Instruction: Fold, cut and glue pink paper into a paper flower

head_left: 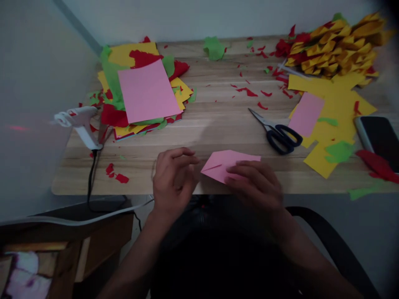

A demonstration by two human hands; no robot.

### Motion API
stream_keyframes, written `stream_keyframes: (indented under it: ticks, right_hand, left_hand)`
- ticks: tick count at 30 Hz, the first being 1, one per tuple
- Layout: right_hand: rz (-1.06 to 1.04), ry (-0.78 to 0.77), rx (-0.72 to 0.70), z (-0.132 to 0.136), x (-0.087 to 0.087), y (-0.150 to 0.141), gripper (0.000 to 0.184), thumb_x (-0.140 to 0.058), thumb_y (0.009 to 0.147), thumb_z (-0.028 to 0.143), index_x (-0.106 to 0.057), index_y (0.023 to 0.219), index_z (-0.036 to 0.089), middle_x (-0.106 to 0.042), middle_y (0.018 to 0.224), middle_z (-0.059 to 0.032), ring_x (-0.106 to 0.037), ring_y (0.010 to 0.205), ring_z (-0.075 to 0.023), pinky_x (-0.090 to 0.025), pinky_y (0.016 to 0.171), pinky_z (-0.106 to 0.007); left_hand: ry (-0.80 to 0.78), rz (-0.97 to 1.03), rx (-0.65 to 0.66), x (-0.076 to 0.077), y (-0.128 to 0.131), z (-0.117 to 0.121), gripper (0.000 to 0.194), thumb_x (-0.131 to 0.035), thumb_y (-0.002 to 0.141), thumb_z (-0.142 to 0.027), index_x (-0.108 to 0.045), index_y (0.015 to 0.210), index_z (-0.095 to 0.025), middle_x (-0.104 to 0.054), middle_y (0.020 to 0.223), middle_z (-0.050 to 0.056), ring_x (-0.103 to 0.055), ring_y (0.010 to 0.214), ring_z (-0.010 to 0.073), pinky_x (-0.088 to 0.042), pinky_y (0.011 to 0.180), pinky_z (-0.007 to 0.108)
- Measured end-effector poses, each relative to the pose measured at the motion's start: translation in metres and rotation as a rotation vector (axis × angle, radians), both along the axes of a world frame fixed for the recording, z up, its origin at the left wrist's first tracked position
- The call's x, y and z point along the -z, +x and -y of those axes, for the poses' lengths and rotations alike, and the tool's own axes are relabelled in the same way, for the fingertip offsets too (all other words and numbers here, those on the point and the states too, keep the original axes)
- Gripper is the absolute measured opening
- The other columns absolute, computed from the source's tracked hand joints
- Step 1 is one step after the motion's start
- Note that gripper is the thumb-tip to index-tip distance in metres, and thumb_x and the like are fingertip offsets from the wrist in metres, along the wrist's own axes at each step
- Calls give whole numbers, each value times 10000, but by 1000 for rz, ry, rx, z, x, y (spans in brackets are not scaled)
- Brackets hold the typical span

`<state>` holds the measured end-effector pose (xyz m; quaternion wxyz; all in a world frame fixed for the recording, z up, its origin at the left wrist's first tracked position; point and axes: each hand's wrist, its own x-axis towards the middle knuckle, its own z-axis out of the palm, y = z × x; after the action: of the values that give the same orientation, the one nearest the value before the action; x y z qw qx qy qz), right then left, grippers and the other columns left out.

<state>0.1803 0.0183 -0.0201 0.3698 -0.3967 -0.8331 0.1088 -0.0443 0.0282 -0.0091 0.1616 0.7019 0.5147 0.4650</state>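
A folded pink sheet of paper (215,162) lies near the table's front edge, its left end brought to a point with a crease line running in from it. My right hand (257,182) grips its right part, fingers over the top. Just left of the pointed end, my left hand (173,178) is raised with its fingers loosely curled and apart, nothing visible in it. Dark-handled scissors (282,139) rest on the table beyond my right hand, blades toward the upper left.
A white glue gun (82,124) stands at the left edge, its cord hanging down. Behind it is a coloured paper stack topped by a pink sheet (149,93). At right lie yellow paper (338,108), a phone (378,135) and folded yellow paper pieces (339,47). Red scraps (247,91) are scattered about.
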Motion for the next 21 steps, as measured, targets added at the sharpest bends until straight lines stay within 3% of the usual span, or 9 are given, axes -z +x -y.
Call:
stream_keyframes:
  ticks: [3,5,10,13,17,21]
  right_hand:
    - [124,-16,-11,-4,26,1,150,-653,903,120,-692,1002,226,-742,1118,-58,-651,1053,-230,-538,910,-411]
    - [167,-70,-18,-4,34,1,130,-647,922,172,-696,1030,225,-740,1124,-61,-651,1053,-228,-534,916,-411]
    - [189,-152,-56,0,28,3,191,-652,928,237,-691,1112,207,-724,1176,-70,-624,1111,-234,-526,959,-430]
    - [167,-189,-78,2,25,5,184,-650,915,181,-692,1094,197,-714,1198,-67,-607,1146,-225,-513,998,-423]
    - [197,-242,-151,7,25,8,270,-647,926,246,-664,1194,218,-710,1199,-66,-609,1136,-229,-518,979,-434]
    - [246,-171,-131,15,26,10,295,-637,925,212,-660,1218,247,-710,1208,-66,-606,1096,-240,-520,934,-419]
  left_hand:
    - [-104,-241,108,12,-6,4,287,-554,869,-30,-646,1067,-216,-659,1133,60,-589,1097,212,-455,968,412]
    - [-178,-357,191,21,-5,11,262,-565,897,-79,-647,1100,-224,-673,1181,61,-582,1134,231,-451,987,438]
    - [-215,-486,202,33,-1,23,269,-586,937,-177,-634,1194,-241,-668,1305,48,-532,1271,241,-414,1085,465]
    - [-211,-507,199,31,-2,24,298,-579,933,-186,-630,1222,-237,-667,1319,61,-536,1278,251,-413,1086,475]
    - [-229,-562,312,25,-3,25,396,-626,913,-295,-604,1306,-258,-629,1399,50,-507,1332,283,-343,1146,528]
    - [-258,-540,359,25,-6,31,344,-664,893,-314,-654,1235,-275,-631,1401,35,-491,1371,285,-307,1184,546]
